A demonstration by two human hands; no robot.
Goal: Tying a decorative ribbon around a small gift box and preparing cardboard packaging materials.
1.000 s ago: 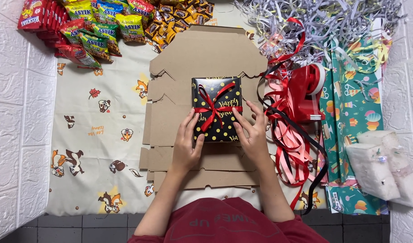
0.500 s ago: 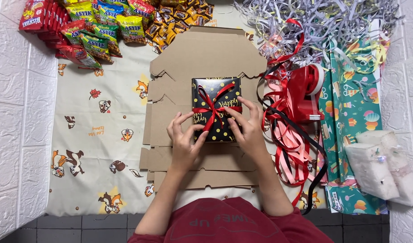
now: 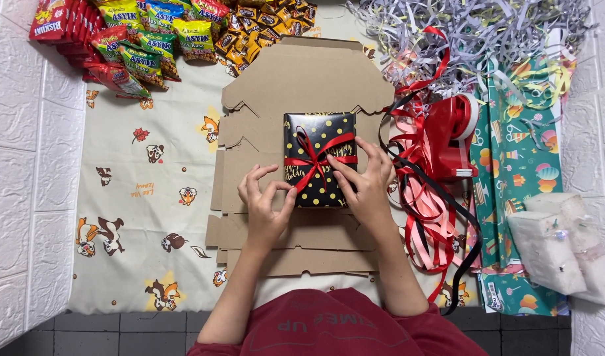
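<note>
A small gift box [image 3: 319, 135] in black paper with gold dots lies on a stack of flat brown cardboard [image 3: 302, 79]. A red ribbon [image 3: 316, 161] is tied around it in a bow. My right hand [image 3: 367, 188] lies over the box's right side and lower right corner, gripping it, with the fingertips at the bow. My left hand [image 3: 263, 207] is at the box's lower left corner. Its thumb touches the box edge and its fingers are curled and spread above the cardboard.
Snack packets [image 3: 144, 39] are piled at the back left on a cartoon-print cloth [image 3: 144, 198]. Shredded grey paper [image 3: 467, 29], loose red and black ribbons [image 3: 424, 211], a red tape dispenser [image 3: 451, 135], green patterned wrapping paper [image 3: 513, 151] and a white wrapped bundle [image 3: 556, 240] fill the right side.
My left hand has drawn back off the box top to its lower left corner, fingers lifting and curling. My right hand shifted slightly up along the box's right side towards the bow.
</note>
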